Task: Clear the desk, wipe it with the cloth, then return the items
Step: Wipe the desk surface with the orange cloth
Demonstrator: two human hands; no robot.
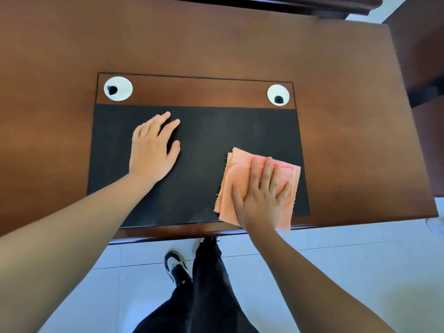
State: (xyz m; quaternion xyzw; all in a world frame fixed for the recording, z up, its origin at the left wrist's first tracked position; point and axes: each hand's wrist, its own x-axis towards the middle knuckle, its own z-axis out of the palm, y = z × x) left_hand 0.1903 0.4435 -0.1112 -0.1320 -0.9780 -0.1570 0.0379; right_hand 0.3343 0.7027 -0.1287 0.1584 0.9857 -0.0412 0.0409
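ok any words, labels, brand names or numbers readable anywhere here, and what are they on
None: no text can be read anywhere in this view.
The orange cloth under the right hand shows no tag or print.
The black desk mat, where the left hand rests, is plain.
The two white cable grommets on the desk bear no markings.
The shoe shows no legible logo.

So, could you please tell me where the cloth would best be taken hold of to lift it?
Pinch the cloth at its far left corner, coming from above: it lies flat, and the right hand leaves that corner bare.
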